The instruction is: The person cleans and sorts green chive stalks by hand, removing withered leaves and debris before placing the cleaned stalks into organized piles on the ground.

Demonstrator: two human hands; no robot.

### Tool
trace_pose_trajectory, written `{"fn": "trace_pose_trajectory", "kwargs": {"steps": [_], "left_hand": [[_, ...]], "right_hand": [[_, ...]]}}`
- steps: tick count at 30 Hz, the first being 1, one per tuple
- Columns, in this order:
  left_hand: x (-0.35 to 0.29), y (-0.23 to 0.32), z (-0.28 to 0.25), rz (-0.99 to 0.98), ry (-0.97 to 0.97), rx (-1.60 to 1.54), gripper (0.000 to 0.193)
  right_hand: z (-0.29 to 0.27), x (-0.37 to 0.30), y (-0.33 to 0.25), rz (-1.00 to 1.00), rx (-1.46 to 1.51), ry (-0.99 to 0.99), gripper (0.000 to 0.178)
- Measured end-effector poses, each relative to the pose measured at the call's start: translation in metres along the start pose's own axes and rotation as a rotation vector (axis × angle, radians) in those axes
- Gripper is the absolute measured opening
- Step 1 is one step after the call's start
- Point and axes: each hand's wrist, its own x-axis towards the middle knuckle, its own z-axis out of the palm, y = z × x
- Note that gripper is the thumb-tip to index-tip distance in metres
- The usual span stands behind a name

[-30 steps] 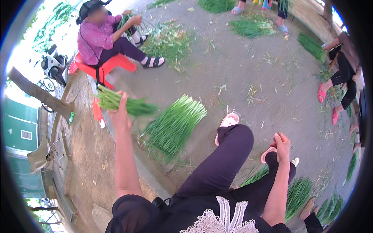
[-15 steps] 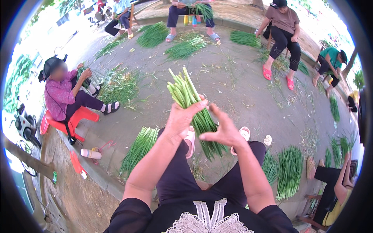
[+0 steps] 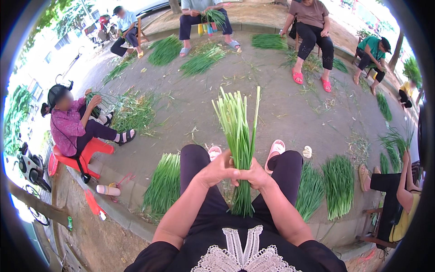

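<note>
A bunch of garlic chives [image 3: 239,124] stands nearly upright between my knees, its pale cut ends fanned out at the top and its dark green leaf tips hanging toward my lap. My left hand [image 3: 217,171] is wrapped round the middle of the bunch from the left. From the other side my right hand [image 3: 257,175] grips it as well, and the two thumbs meet in front of the stalks. One stalk on the right sticks up higher than the others. Some fingers are hidden behind the bunch.
Chive piles lie by my left leg [image 3: 162,185] and right leg, one bundle [image 3: 339,188] farther right. A person in pink [image 3: 70,129] sits on a red stool [image 3: 93,158] at left. Several seated people handle greens around the paving. A pale bottle [image 3: 108,190] lies by the kerb.
My right hand has closed on the bunch from beside it. The bunch has turned from leaning left to nearly upright and come lower, toward my lap. The view has shifted slightly.
</note>
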Motion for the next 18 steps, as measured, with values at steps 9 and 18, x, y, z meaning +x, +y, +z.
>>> {"fn": "trace_pose_trajectory", "kwargs": {"steps": [9, 18], "left_hand": [[-0.006, 0.006, 0.030, 0.086, -0.208, 0.267, 0.030], [-0.005, 0.047, 0.034, 0.293, 0.185, -0.037, 0.011]], "right_hand": [[-0.008, -0.018, 0.028, 0.072, 0.054, -0.275, 0.042], [0.006, -0.023, 0.013, -0.079, -0.224, 0.213, 0.045]]}}
